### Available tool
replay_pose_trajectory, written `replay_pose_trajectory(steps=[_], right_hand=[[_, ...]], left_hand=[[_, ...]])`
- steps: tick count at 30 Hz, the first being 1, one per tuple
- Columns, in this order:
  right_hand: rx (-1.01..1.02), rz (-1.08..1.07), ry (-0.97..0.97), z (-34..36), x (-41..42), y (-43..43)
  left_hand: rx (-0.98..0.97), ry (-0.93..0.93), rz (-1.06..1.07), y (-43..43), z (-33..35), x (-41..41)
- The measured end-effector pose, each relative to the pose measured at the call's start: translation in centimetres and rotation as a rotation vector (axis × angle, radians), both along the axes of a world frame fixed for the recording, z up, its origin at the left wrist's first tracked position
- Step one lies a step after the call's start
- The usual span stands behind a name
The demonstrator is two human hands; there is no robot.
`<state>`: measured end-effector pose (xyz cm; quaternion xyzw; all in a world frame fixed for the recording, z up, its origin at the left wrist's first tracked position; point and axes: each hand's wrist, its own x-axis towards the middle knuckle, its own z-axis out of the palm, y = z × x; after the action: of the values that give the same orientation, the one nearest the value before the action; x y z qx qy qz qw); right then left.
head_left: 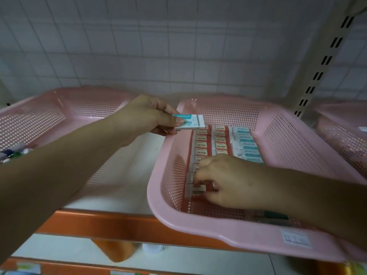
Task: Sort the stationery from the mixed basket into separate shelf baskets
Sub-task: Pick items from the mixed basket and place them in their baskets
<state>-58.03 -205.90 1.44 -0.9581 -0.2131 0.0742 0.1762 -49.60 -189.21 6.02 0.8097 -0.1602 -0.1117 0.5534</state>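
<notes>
1. The shelf (123, 223), white on top with an orange front edge, runs across the lower frame against a tiled wall. A slotted upright (325, 60) rises at the upper right.
2. The eraser basket (198, 225), pink and perforated, fills the centre and right of the frame, its near rim jutting past the orange edge. A second pink basket (59, 108) sits at the left, well apart across bare shelf, with what look like pens (12, 153) in its near corner. A third basket (341, 124) shows at the right edge.
3. Our right hand (228, 179) is down inside the eraser basket, fingers curled onto the near end of the red rows. We cannot tell whether it pinches one piece or only squares the row.
4. Our left hand (147, 118) hovers over that basket's far-left corner.
5. Two columns of red 2B erasers (200, 145) lie packed edge to edge. A column of teal erasers (246, 143) lies just beside them on the right.
6. The held teal eraser (188, 121), pinched between the left thumb and fingers, sits level just above the rim, not yet inside.
7. We judge this the placing step for erasers. The next move calls for carrying the held piece right, across the red columns, and lowering it flat in line with its teal kin. Our right forearm hides that column's near end, so we cannot see what room is there.
</notes>
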Motion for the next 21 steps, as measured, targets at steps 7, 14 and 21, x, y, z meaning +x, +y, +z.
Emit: replay_pose_trajectory(steps=[7, 14, 21], right_hand=[[0.354, -0.280, 0.051, 3.4, 0.6, -1.5], [1.093, -0.564, 0.240, 5.1, 1.7, -3.9], [1.401, -0.614, 0.088, 5.9, 2.2, -5.3]], left_hand=[[-0.057, -0.036, 0.009, 0.1, -0.3, -0.6], [-0.131, -0.093, 0.017, -2.3, 0.5, -1.1], [-0.094, -0.182, -0.078, -7.1, 1.0, -1.9]])
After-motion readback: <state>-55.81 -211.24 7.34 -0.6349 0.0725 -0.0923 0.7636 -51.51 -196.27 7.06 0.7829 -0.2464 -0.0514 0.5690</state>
